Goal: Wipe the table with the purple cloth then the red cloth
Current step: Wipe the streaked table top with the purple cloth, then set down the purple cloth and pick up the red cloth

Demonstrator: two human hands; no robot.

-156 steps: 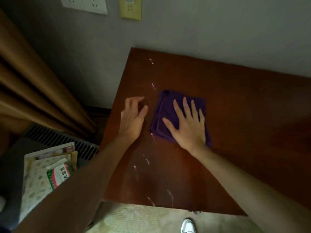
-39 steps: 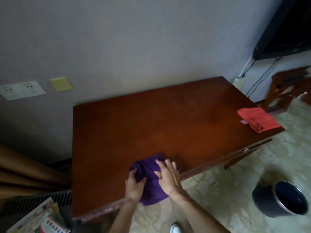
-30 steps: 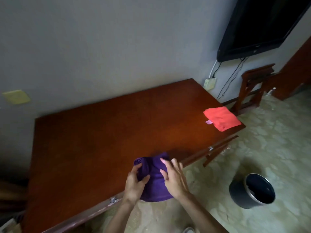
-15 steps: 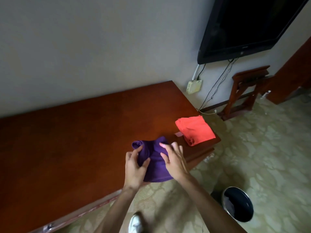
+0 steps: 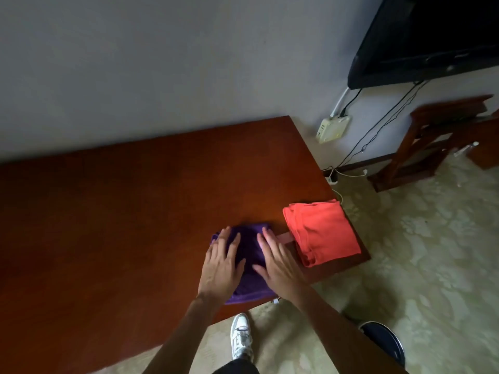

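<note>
The folded purple cloth (image 5: 249, 261) lies on the brown wooden table (image 5: 121, 225) near its front edge, toward the right end. My left hand (image 5: 221, 268) rests flat on the cloth's left half, fingers spread. On the right half, my right hand (image 5: 278, 265) presses down the same way. Neither hand curls around the cloth. The red cloth (image 5: 321, 232) lies folded at the table's right end, just right of the purple one, a small pink tag between them.
A grey wall runs behind the table. A black TV (image 5: 426, 39) hangs at the upper right, cables dropping to a white box (image 5: 333, 129). A wooden stand (image 5: 437, 139) is on the floor at right. A dark bin (image 5: 386, 344) sits at lower right, near my shoe (image 5: 241, 336).
Both hands have slid the purple cloth rightward along the table's front edge until it sits next to the red cloth. The hands now lie flatter on it.
</note>
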